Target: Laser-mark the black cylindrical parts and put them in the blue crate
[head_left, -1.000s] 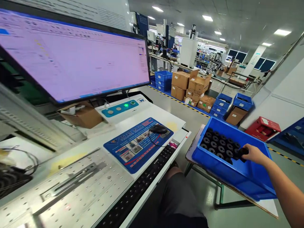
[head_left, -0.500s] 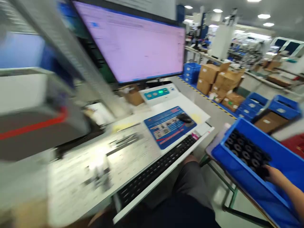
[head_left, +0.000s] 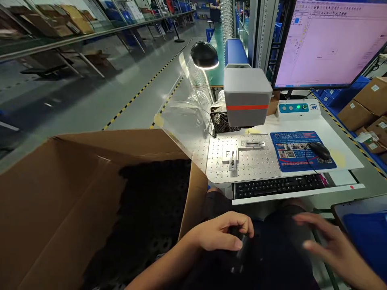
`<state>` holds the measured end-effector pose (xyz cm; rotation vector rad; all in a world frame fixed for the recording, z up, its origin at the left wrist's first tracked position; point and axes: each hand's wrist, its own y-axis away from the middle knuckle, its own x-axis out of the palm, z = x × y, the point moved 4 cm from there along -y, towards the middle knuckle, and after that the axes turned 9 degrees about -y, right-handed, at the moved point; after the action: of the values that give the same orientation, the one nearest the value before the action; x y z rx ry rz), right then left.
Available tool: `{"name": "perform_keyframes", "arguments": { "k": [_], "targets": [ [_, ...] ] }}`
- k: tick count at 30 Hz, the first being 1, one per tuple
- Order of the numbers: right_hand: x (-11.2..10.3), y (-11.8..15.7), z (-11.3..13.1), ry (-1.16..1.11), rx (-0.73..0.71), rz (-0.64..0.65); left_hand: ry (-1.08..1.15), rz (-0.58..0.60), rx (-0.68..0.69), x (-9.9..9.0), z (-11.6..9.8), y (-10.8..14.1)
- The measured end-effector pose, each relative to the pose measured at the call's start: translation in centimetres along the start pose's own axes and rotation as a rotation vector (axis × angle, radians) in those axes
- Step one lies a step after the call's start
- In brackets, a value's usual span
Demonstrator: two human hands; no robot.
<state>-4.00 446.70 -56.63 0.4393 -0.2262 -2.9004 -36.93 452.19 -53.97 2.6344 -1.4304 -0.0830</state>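
Note:
My left hand (head_left: 222, 233) is closed around a black cylindrical part (head_left: 240, 253), held low above my lap; the fingers cover its upper end. To the right, my right hand (head_left: 329, 241) is slightly blurred, fingers apart, holding nothing that I can see. Beside my left forearm a large cardboard box (head_left: 81, 205) holds a heap of dark parts (head_left: 151, 205), too dim to tell apart. At the right edge lies part of a blue bin (head_left: 367, 237), near my right hand.
Ahead stands a perforated metal plate (head_left: 250, 163) with small fixtures under a grey machine head (head_left: 248, 96). A keyboard (head_left: 278, 186), mouse (head_left: 319, 150) and blue mouse pad (head_left: 286, 139) lie to its right, below a monitor (head_left: 329, 44). A black lamp (head_left: 204, 54) shines behind.
The view has swung left, bringing the cardboard box into sight. My right hand has left the black parts in the blue bin. My left hand now shows with a black cylindrical part.

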Motion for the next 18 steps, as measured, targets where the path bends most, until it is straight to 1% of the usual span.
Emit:
{"name": "perform_keyframes", "arguments": {
  "k": [2,3,4,5,6,7,8,10,12,13,15,16,18],
  "targets": [
    [6.5,-2.6,1.9,-0.104,0.020,0.349,-0.090,0.000,0.050,0.2,-0.3,0.7],
    [9.4,-3.8,2.9,-0.160,0.024,0.513,-0.113,-0.004,0.059,0.2,-0.2,1.2],
    [11.8,-4.7,3.7,-0.212,0.033,0.654,-0.122,-0.014,0.059,0.3,-0.2,1.8],
    [13.7,-5.4,4.4,-0.252,0.045,0.753,-0.121,-0.026,0.052,0.3,-0.1,2.4],
    [15.1,-6.0,4.8,-0.278,0.062,0.813,-0.110,-0.041,0.047,0.2,0.0,3.1],
    [16.0,-6.4,4.9,-0.287,0.084,0.839,-0.093,-0.063,0.049,0.2,0.1,3.8],
    [16.5,-6.6,4.9,-0.285,0.114,0.844,-0.070,-0.095,0.057,0.0,0.1,4.5],
    [16.6,-6.8,4.5,-0.264,0.182,0.839,0.001,-0.194,0.083,-0.7,0.5,6.0],
    [16.1,-7.2,4.3,-0.233,0.210,0.790,0.098,-0.358,0.110,-2.0,1.8,7.4],
    [15.6,-7.8,4.3,-0.206,0.196,0.732,0.156,-0.457,0.116,-2.8,2.9,8.2],
    [14.5,-9.8,4.5,-0.125,0.127,0.552,0.290,-0.691,0.110,-4.6,5.9,9.5],
    [13.9,-11.3,4.7,-0.084,0.084,0.445,0.346,-0.846,0.088,-5.5,7.7,10.3],
    [12.8,-14.9,5.1,-0.021,-0.013,0.216,0.393,-1.210,0.018,-6.9,11.2,11.9]
  ]
}}
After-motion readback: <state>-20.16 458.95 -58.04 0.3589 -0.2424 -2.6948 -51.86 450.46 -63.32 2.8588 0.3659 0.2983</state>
